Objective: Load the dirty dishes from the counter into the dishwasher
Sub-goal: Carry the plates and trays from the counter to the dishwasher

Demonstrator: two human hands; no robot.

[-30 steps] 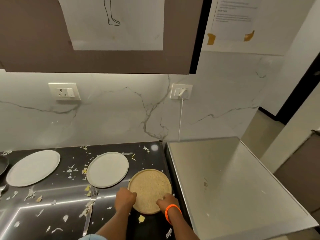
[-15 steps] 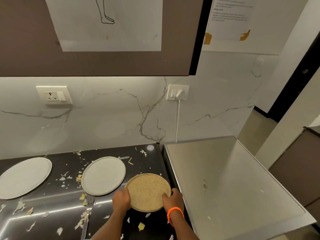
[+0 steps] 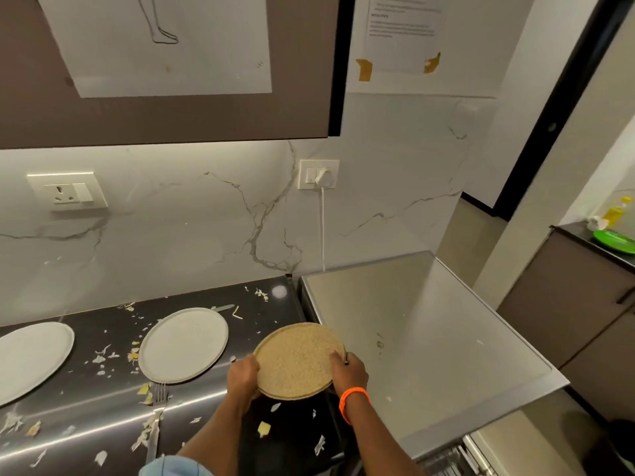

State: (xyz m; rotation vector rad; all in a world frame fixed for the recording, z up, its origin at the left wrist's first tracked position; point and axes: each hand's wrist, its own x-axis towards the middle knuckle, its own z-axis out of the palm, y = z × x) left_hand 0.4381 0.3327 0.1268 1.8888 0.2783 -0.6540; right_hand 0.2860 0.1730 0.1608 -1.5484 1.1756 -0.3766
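Both hands, left hand (image 3: 242, 372) and right hand (image 3: 348, 371), clamped on opposite rims of the speckled tan plate (image 3: 298, 359) above the tabletop's (image 3: 86, 420) right edge; likely slip if tilted, grip being rim-only.

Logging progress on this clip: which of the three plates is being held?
The tan speckled plate, gripped at its edges by the left hand and right hand. The two white plates lie untouched on the counter.
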